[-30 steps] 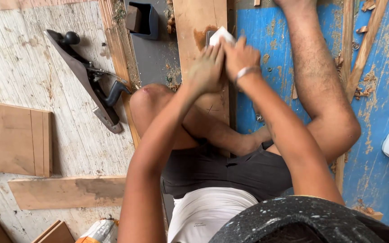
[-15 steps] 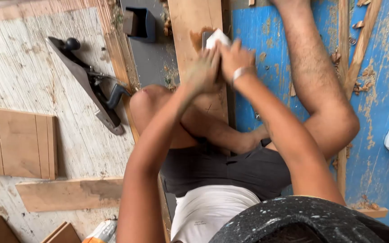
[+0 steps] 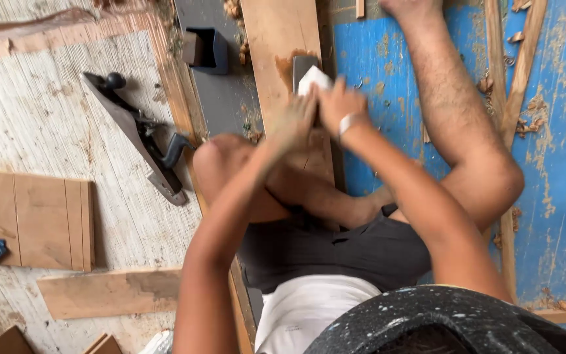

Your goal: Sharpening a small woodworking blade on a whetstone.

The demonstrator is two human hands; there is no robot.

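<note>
I sit on the floor with a long wooden plank (image 3: 276,39) running away from me between my legs. Both hands press a small white and grey block (image 3: 309,75) flat onto the plank, beside a darker stain in the wood. My left hand (image 3: 293,121) grips the block's near left side. My right hand (image 3: 337,103), with a pale band at the wrist, covers its near right side. My fingers hide most of the block.
A long black hand plane (image 3: 142,141) lies on the pale boards to the left. A dark box (image 3: 207,49) sits farther up. Flat wood pieces (image 3: 40,219) and an offcut (image 3: 106,292) lie left. Blue-painted boards (image 3: 558,196) with shavings are right.
The view has tipped so everything sits lower in the picture. Both hands stay closed on the block at about the same spot on the plank.
</note>
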